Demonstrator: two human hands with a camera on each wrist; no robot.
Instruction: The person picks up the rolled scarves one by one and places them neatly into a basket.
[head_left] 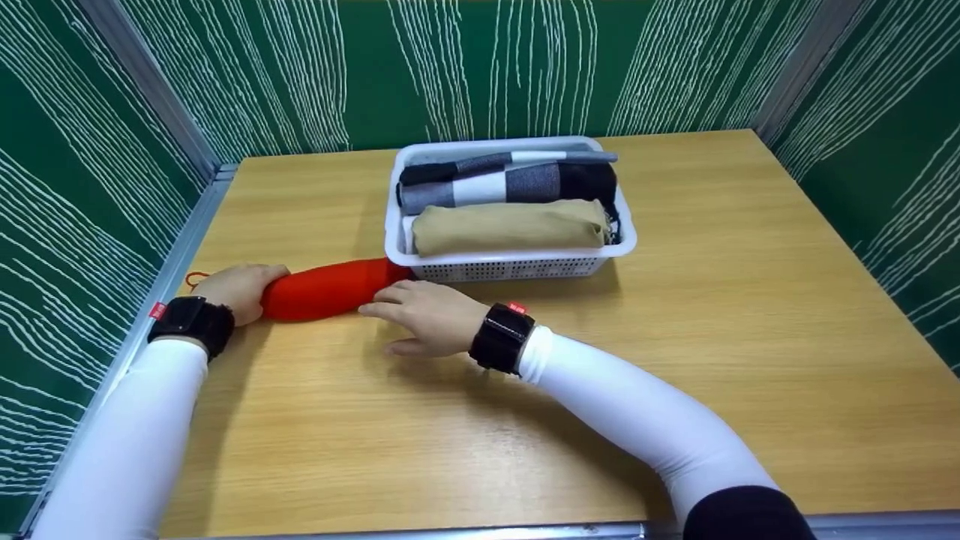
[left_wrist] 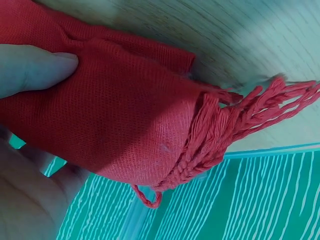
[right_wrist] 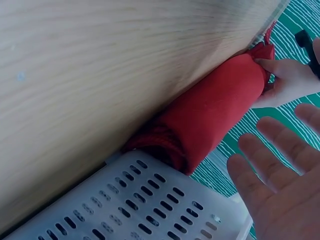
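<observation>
A rolled red scarf (head_left: 330, 289) lies on the table, its right end against the near left corner of a white basket (head_left: 517, 268). At the scarf's left end my left hand (head_left: 238, 291) grips the roll. The left wrist view shows the thumb on top of the cloth, with twisted fringe (left_wrist: 210, 135) trailing from the end. My right hand (head_left: 431, 316) hovers by the scarf's other end, fingers spread and fairly straight, palm toward the roll. A gap shows between that palm and the cloth in the right wrist view.
Inside the basket lie a rolled tan cloth (head_left: 510, 227) and folded black, grey and white checked cloth (head_left: 480, 187). Green panels (head_left: 525, 75) with white lines stand behind and at both sides of the wooden table (head_left: 750, 337). A metal frame edges the left side.
</observation>
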